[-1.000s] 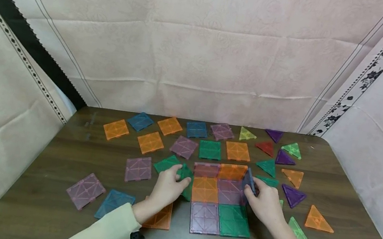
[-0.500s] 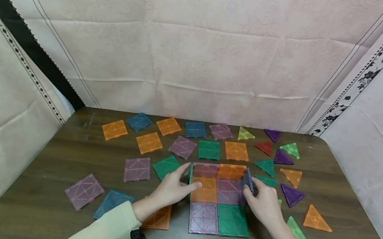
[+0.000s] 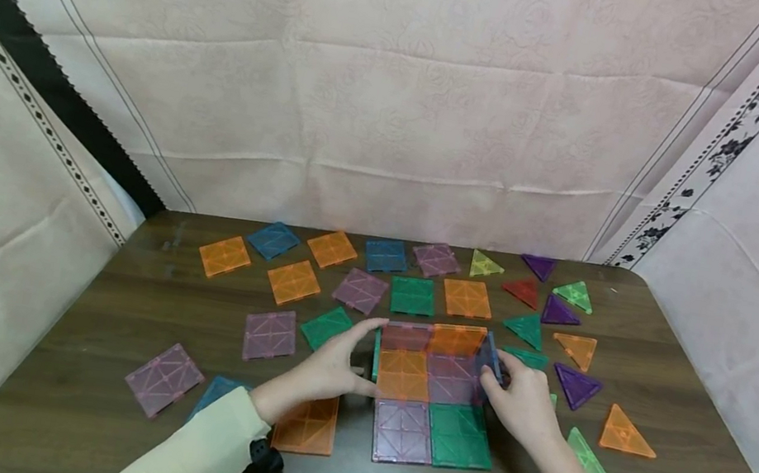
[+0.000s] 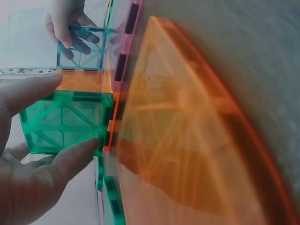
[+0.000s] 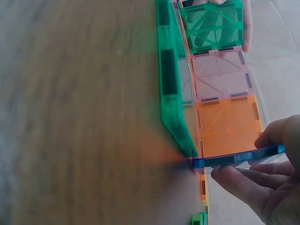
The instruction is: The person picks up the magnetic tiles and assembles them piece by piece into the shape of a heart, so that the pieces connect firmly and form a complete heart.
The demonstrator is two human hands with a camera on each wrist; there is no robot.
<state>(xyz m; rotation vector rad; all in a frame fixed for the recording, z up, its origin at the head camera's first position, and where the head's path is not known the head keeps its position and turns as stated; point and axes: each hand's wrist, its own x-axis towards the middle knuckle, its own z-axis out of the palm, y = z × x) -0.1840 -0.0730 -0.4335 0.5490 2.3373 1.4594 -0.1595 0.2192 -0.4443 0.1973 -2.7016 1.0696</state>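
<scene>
Purple, orange and green square magnetic tiles form a flat base (image 3: 403,374), with a purple tile (image 5: 222,72) and an orange tile (image 5: 228,125) upright along its back. At the base's left side stands a green square magnetic tile (image 4: 63,122). My left hand (image 3: 328,366) spreads thumb and forefinger around that tile, the thumb overlapping its lower edge in the left wrist view; whether both digits touch it I cannot tell. My right hand (image 3: 525,395) pinches a blue square magnetic tile (image 5: 243,157) upright at the right side, thumb and fingers on opposite faces.
Loose square tiles lie behind and left, including a green tile (image 3: 327,326) and a purple tile (image 3: 165,379). An orange tile (image 3: 306,425) lies near my left forearm. Triangles, such as an orange triangle (image 3: 627,433), are scattered right. A cloth (image 3: 404,90) hangs behind the table.
My left hand brought the green tile right and stood it at the base's left side. Its fingers then spread and it drew slightly left. My right hand stays on the blue tile.
</scene>
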